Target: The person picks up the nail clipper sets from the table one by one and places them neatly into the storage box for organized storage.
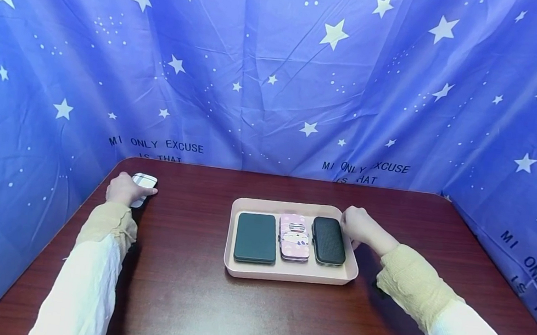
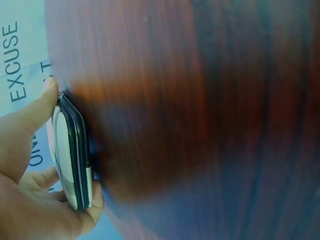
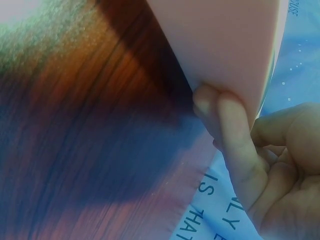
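At the table's far left, my left hand (image 1: pixel 125 190) holds a small white case with dark stripes (image 1: pixel 145 182). In the left wrist view, thumb and fingers grip that case (image 2: pixel 64 150) by its ends, its black rim facing the table. My right hand (image 1: pixel 362 226) is at the right end of a pale beige tray (image 1: pixel 232 269). The right wrist view has that hand (image 3: pixel 270 170) pinching the tray wall (image 3: pixel 225 45), with fingers on the outside. Inside the tray lie a dark green flat case (image 1: pixel 256 238), a pink cartoon-print case (image 1: pixel 294 238) and a black textured case (image 1: pixel 328 241).
The dark red-brown wooden table (image 1: pixel 212 310) fills the lower part of the head view. Blue curtains with white stars (image 1: pixel 278 80) hang behind it and on both sides.
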### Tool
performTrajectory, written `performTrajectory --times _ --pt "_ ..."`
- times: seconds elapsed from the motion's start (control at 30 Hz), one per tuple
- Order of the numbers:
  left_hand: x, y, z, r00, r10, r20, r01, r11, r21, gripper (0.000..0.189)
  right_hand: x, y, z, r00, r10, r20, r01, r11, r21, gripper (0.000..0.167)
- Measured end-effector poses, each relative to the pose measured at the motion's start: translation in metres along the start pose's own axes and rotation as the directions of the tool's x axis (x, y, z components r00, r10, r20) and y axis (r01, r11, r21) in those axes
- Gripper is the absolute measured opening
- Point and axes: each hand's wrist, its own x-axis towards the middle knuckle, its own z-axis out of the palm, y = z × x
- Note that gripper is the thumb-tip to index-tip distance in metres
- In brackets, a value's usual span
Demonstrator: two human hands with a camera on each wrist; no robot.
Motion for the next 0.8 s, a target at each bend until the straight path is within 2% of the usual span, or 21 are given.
performTrajectory --times 0.2,0.4,0.6,0.8 --pt "0.0 -0.002 0.001 1.0 0.015 -0.004 -0.015 0.999 -0.049 0.081 -0.001 0.0 -0.001 1.0 0.007 0.008 -0.007 0.999 0.035 0.035" --pt "0.002 -0.003 -0.002 0.999 0.049 -0.023 -0.05 0.996 -0.077 0.061 0.001 0.005 0.0 1.0 -0.014 0.014 0.013 0.998 0.065 0.035" --pt "0.003 -0.008 -0.008 0.995 0.093 0.029 -0.089 0.99 -0.107 0.053 0.001 0.003 0.001 1.0 0.011 0.021 -0.012 0.999 0.033 0.036" --pt "0.005 -0.013 -0.015 0.991 0.123 0.053 -0.116 0.987 -0.115 0.046 0.0 -0.002 0.0 1.0 0.018 0.019 -0.018 1.0 0.011 0.036"
